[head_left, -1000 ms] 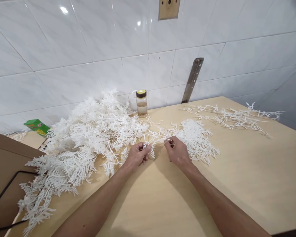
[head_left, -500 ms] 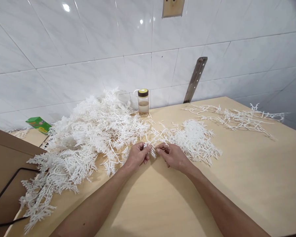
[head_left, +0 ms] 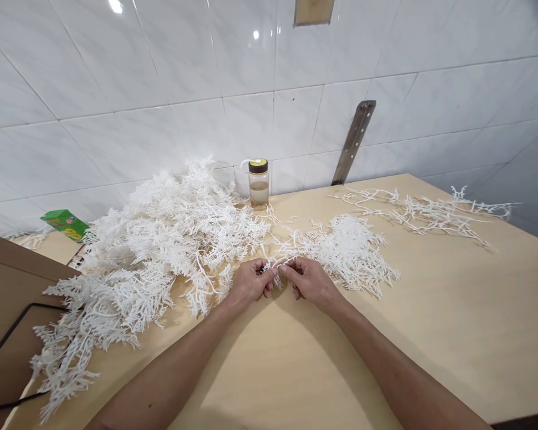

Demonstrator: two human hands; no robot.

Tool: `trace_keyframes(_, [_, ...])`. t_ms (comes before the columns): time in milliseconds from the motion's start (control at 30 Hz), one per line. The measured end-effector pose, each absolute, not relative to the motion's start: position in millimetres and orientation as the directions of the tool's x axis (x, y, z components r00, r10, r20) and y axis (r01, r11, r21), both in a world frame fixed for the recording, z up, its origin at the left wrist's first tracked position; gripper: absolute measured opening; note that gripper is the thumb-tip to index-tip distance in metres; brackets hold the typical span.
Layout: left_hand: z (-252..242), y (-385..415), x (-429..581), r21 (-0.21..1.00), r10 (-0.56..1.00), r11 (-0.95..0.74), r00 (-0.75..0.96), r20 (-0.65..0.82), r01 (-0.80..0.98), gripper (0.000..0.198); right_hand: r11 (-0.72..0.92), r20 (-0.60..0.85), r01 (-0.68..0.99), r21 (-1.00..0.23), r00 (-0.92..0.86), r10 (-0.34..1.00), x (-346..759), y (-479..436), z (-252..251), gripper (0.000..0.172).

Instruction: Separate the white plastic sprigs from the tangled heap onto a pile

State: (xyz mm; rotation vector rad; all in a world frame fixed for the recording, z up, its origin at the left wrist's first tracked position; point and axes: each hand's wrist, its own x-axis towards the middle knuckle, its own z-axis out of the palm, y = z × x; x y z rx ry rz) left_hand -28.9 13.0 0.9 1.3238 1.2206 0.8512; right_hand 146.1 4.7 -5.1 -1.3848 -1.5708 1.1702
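Observation:
My left hand [head_left: 254, 279] pinches a white branched plastic sprig [head_left: 277, 261] between thumb and fingers. Close beside it, my right hand [head_left: 305, 278] is closed on the same sprig, thumb against forefinger. The fingertips of both hands almost meet, and they partly hide the sprig. To the left spreads a large heap of white feathery plastic branches [head_left: 161, 227]. Just right of my right hand lies a smaller pile of short white sprig pieces [head_left: 354, 251]. Farther right, several bare white stems [head_left: 425, 212] lie tangled on the table.
The wooden table [head_left: 452, 322] meets a tiled wall [head_left: 246, 125]. A bottle of liquid [head_left: 259, 190] stands at the back by the heap. A metal bracket [head_left: 354, 143] leans on the wall. At the left are a green carton [head_left: 66, 224] and a brown cardboard box [head_left: 18, 298].
My right hand has moved slightly left, closer to my left hand, and its fingers have closed in on the sprig. The whole view has shifted a little.

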Motion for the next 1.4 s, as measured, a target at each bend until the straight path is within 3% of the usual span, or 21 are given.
trace_keyframes(233, [4.0,12.3,-29.5,0.978,0.959,0.120,0.234,-0.158,0.168,0.026,0.002,-0.055,0.375,-0.927,-0.141,0.988,145.8,5.2,-5.5,0.029])
trace_keyframes(633, [9.4,6.7,-26.3,0.944,0.963,0.092,0.213,-0.165,0.316,0.029,0.095,0.044,0.471,-0.877,-0.119,0.992,140.8,4.0,-7.2,0.028])
trace_keyframes(833, [8.2,10.7,-29.0,0.935,0.924,-0.044,0.371,-0.096,0.352,0.020,-0.043,-0.023,0.572,-0.819,0.043,0.999,141.9,12.9,-7.9,0.004])
trace_keyframes(933, [6.9,10.2,-27.3,0.946,0.952,0.033,0.278,-0.128,0.321,0.024,-0.063,-0.034,0.512,-0.857,0.067,0.997,145.2,12.0,-8.4,0.006])
trace_keyframes(1067, [4.1,11.2,-26.7,0.958,0.969,0.133,0.167,-0.179,0.255,0.031,-0.056,-0.055,0.331,-0.942,0.014,0.998,149.6,7.8,-9.1,0.020])
trace_keyframes(1233, [3.3,13.4,-27.9,0.964,0.969,0.131,0.176,-0.174,0.233,0.033,-0.046,-0.068,0.190,-0.981,-0.115,0.991,150.9,6.9,-9.0,0.032])
trace_keyframes(1400, [3.2,14.0,-28.3,0.966,0.969,0.125,0.183,-0.168,0.226,0.033,-0.024,-0.055,0.186,-0.982,-0.164,0.985,150.3,5.4,-6.8,0.034])
